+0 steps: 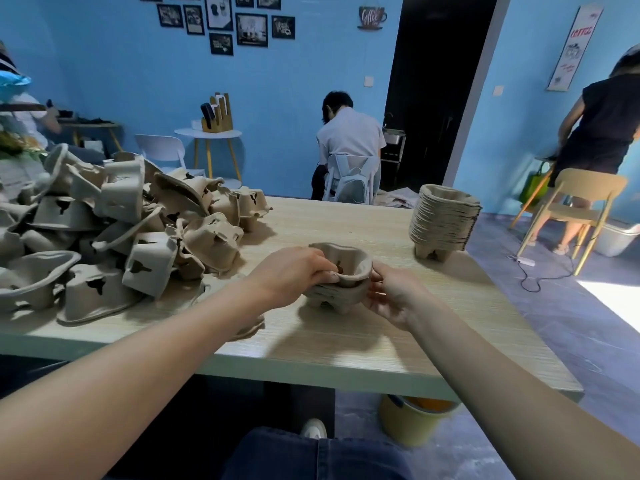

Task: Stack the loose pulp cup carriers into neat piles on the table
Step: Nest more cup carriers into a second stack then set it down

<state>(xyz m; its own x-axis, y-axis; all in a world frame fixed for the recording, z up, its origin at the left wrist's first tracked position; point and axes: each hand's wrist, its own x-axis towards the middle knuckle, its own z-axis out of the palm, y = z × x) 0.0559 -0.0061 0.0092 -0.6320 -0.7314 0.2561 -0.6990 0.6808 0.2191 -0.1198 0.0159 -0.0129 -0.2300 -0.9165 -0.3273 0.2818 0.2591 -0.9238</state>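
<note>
A cup-shaped wall sign (372, 17) on the blue wall reads "Coffee". A hanging banner (575, 46) at the right reads "COFFEE" in red letters; its smaller print is illegible.

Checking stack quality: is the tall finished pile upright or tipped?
Upright: the tall pile stands on its feet on the table, leaning slightly.

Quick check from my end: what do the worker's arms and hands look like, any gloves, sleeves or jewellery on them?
Both forearms are bare up to the frame edge, with no sleeves showing. The left hand and right hand wear no gloves, and no watch, bracelet or ring is visible on either. Nothing is strapped or taped to the wrists. Dark blue denim shows at the lap below.
</note>
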